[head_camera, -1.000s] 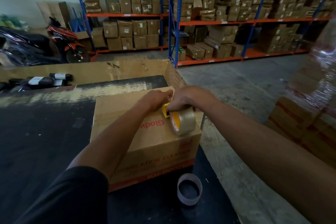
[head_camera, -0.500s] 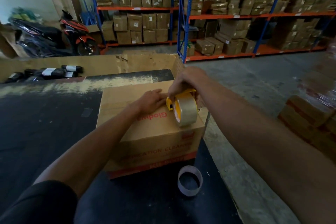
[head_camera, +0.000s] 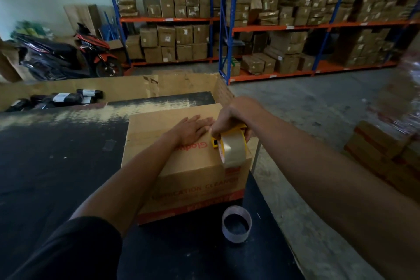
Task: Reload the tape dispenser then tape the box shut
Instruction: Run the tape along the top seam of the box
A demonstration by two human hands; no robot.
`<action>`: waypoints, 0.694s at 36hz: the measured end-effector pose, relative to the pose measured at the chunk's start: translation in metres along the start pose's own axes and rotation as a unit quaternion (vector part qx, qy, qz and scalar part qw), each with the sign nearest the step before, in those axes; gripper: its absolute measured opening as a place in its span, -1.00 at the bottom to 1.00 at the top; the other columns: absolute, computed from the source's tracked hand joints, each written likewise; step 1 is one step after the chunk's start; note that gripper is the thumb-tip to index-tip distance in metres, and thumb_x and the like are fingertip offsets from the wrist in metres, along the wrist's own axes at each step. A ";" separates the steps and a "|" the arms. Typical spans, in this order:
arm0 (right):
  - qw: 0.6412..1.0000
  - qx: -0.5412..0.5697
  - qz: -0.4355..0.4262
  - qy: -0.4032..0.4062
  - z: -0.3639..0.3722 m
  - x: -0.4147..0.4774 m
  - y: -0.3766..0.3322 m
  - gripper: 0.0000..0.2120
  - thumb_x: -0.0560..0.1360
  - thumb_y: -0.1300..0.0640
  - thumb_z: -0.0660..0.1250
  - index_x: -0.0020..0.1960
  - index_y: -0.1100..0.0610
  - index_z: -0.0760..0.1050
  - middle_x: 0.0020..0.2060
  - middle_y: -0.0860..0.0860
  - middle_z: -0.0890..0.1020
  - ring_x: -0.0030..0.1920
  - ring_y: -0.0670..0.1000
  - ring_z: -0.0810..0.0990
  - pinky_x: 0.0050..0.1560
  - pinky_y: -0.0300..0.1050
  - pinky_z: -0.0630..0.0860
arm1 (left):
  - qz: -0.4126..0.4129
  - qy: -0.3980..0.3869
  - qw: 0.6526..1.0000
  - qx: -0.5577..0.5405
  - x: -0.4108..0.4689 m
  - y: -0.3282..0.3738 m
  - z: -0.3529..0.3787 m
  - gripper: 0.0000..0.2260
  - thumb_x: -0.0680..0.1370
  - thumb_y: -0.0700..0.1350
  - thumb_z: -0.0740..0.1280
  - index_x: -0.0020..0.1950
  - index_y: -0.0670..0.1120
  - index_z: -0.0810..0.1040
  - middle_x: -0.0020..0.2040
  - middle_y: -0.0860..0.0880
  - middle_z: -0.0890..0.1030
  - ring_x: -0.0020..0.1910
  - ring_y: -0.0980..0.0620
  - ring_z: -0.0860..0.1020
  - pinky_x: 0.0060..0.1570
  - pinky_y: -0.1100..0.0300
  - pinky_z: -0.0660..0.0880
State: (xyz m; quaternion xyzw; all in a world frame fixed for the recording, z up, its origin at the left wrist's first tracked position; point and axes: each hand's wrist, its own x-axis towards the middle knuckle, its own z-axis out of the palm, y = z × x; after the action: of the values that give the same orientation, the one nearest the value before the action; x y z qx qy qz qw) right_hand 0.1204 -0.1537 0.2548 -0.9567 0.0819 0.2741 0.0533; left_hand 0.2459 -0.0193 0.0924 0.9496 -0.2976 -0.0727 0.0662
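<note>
Cardboard box (head_camera: 181, 166), on dark surface (head_camera: 56, 166): left hand (head_camera: 193, 128) flat on top, open, gripping nothing. Right hand (head_camera: 231, 118) closed around yellow tape dispenser (head_camera: 231, 145) at box's 3 o'clock edge. Empty tape core (head_camera: 237, 224) at box's 5 o'clock.

The box (head_camera: 181, 166) side reads "CATION CLEAN".

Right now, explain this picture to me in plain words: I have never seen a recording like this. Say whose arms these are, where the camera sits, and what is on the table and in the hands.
There is no machine: a person works with bare hands, and the single camera sits on their head, looking forward and down. The left hand lies flat on top of a cardboard box, pressing it. The right hand grips a yellow tape dispenser loaded with clear tape, at the box's near right top edge. The box rests on a black table. An empty tape core stands in front of it. Behind are warehouse shelves with cartons.
</note>
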 end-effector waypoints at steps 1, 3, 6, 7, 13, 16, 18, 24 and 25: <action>1.000 -0.010 -0.003 -0.003 0.003 -0.003 0.002 -0.58 0.63 -0.06 0.23 0.34 0.19 0.27 0.01 0.19 0.48 0.22 0.18 0.54 0.12 -0.02 0.53 | 0.001 -0.003 1.000 0.000 0.000 0.001 -0.001 -0.54 0.74 0.09 -0.05 0.65 0.08 0.09 0.67 0.00 0.13 0.66 -0.07 -0.03 0.61 -0.15 -0.03; 1.000 -0.015 -0.012 0.002 0.001 -0.005 0.004 -0.50 0.69 -0.03 0.15 0.50 0.24 0.19 0.31 0.23 0.44 0.39 0.19 0.42 0.10 -0.08 0.49 | 0.008 -0.011 1.000 0.003 -0.002 0.007 -0.004 -0.54 0.73 0.11 -0.02 0.64 0.11 0.12 0.67 0.03 0.09 0.67 -0.09 -0.07 0.60 -0.20 -0.04; 1.000 -0.016 -0.018 0.014 -0.004 -0.012 0.003 -0.43 0.73 0.03 0.10 0.60 0.31 0.04 0.54 0.22 0.22 0.50 0.15 0.28 0.05 -0.25 0.45 | 0.034 -0.006 0.999 -0.006 -0.013 0.020 -0.001 -0.55 0.73 0.02 0.05 0.64 0.08 0.14 0.68 0.02 0.03 0.66 -0.08 -0.13 0.59 -0.24 -0.09; 1.000 -0.015 -0.013 0.019 -0.006 -0.013 0.003 -0.43 0.73 0.03 0.10 0.60 0.32 0.03 0.55 0.22 0.22 0.51 0.14 0.27 0.06 -0.24 0.44 | 0.036 0.004 0.999 -0.013 -0.014 0.023 0.001 -0.56 0.73 -0.01 0.05 0.64 0.05 0.16 0.68 -0.01 0.07 0.66 -0.08 -0.09 0.59 -0.22 -0.09; 0.999 0.014 -0.002 0.041 0.003 -0.021 0.003 -0.27 0.65 -0.01 0.28 0.60 0.29 0.00 0.49 0.23 0.26 0.44 0.18 0.34 0.32 -0.04 0.34 | 0.016 0.009 1.000 -0.006 -0.018 0.024 0.010 -0.55 0.74 0.01 0.00 0.65 0.07 0.10 0.67 -0.03 0.12 0.66 -0.04 0.00 0.58 -0.14 -0.10; 1.000 -0.005 -0.005 0.028 0.010 -0.018 0.002 -0.25 0.63 -0.06 0.30 0.61 0.27 0.01 0.49 0.22 0.27 0.42 0.20 0.34 0.15 -0.03 0.34 | -0.004 0.032 0.999 0.013 -0.023 0.031 0.012 -0.54 0.74 0.02 -0.02 0.66 0.04 0.05 0.68 -0.03 0.08 0.66 -0.03 -0.01 0.60 -0.10 -0.09; 0.999 -0.001 -0.005 0.033 0.015 -0.018 0.002 -0.32 0.65 -0.02 0.23 0.59 0.29 0.04 0.41 0.25 0.30 0.35 0.20 0.38 0.10 -0.05 0.32 | -0.018 0.037 0.999 0.009 -0.025 0.033 0.010 -0.53 0.74 0.04 -0.05 0.66 0.03 0.03 0.68 -0.02 0.06 0.66 -0.01 -0.01 0.61 -0.09 -0.08; 0.999 0.021 0.010 0.041 0.019 -0.028 0.015 -0.31 0.61 -0.08 0.26 0.57 0.26 0.13 0.25 0.22 0.38 0.22 0.16 0.43 0.20 0.02 0.41 | -0.025 0.028 0.999 -0.001 -0.021 0.036 0.008 -0.54 0.74 0.08 -0.08 0.66 0.08 0.06 0.67 0.04 0.08 0.66 0.01 0.00 0.61 -0.09 -0.07; 0.999 0.021 0.010 0.040 0.021 -0.029 0.017 -0.30 0.59 -0.09 0.28 0.56 0.26 0.13 0.23 0.22 0.38 0.21 0.16 0.44 0.24 0.02 0.42 | -0.025 0.028 0.999 -0.005 -0.021 0.036 0.008 -0.54 0.74 0.09 -0.08 0.66 0.09 0.06 0.67 0.05 0.09 0.66 0.01 0.00 0.61 -0.10 -0.07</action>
State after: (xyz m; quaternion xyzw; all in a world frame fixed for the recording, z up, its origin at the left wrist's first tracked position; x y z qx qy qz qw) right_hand 0.0820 -0.1636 0.2518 -0.9647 0.0997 0.2343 0.0675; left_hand 0.2071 -0.0371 0.0930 0.9582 -0.2712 -0.0493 0.0769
